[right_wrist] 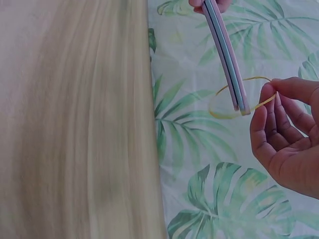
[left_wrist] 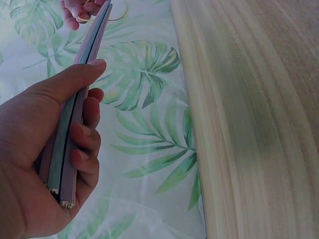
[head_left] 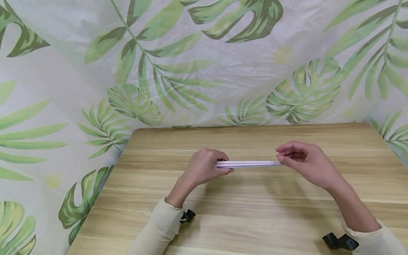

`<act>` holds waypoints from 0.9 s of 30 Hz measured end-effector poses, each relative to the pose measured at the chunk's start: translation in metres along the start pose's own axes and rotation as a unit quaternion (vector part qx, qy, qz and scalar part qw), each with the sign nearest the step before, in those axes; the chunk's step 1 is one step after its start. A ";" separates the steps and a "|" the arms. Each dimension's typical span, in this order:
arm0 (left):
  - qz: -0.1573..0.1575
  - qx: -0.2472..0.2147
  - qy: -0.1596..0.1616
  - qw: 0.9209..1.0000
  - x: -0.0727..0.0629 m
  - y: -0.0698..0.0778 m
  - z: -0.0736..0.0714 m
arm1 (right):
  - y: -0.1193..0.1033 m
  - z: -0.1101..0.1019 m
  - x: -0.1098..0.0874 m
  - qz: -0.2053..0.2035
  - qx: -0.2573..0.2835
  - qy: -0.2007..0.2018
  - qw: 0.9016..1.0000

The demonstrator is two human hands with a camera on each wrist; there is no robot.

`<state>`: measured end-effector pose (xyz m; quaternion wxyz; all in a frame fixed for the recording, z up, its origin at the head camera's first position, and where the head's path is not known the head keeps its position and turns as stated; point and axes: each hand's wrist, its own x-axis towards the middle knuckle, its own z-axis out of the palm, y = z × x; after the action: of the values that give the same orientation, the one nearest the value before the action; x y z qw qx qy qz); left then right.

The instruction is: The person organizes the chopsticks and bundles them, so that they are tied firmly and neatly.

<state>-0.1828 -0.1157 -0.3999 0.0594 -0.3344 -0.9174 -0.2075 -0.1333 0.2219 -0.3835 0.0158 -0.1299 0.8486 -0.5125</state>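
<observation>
- Head view: the leaf-print cloth point(head_left: 239, 63) fills the background behind and to the left of the tabletop, running out of the picture at the top and sides.
- The wood-grain tabletop point(head_left: 255, 216) shows its far edge and both far corners; its near edge is cut off below.
- The left sleeve point(head_left: 159, 226) and right sleeve point(head_left: 387, 242) leave the picture at its bottom edge.
- The left hand point(head_left: 205, 166), above the tabletop, grips one end of the bundle, thumb on one side and curled fingers on the other; its palm hides part of that end.
- The right hand point(head_left: 307, 166), toward the right edge of the tabletop, pinches a thin band between thumb and fingertip, beside the bundle's other end.
- The bundle of slim strips point(head_left: 250, 164) is held level above the tabletop, between its left and right edges and nearer the far one. Pinkish and blue-green sides show from the wrists; the exact count is hard to make out.
- Two black wrist devices point(head_left: 187, 216) sit by the cuffs, partly hidden.
- The yellow band point(right_wrist: 264, 103) almost vanishes from above; the right wrist view shows its loop about the bundle's free end, though whether the end passes through I cannot tell.
</observation>
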 end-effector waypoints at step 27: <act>-0.021 -0.042 0.067 0.997 -0.001 -0.005 -0.005 | 0.014 0.027 -0.020 -0.025 0.069 -0.037 0.997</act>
<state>-0.1855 -0.1219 -0.3971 0.1022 -0.3031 -0.9086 -0.2684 -0.1124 0.2099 -0.4107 0.0432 -0.1682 0.8065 -0.5652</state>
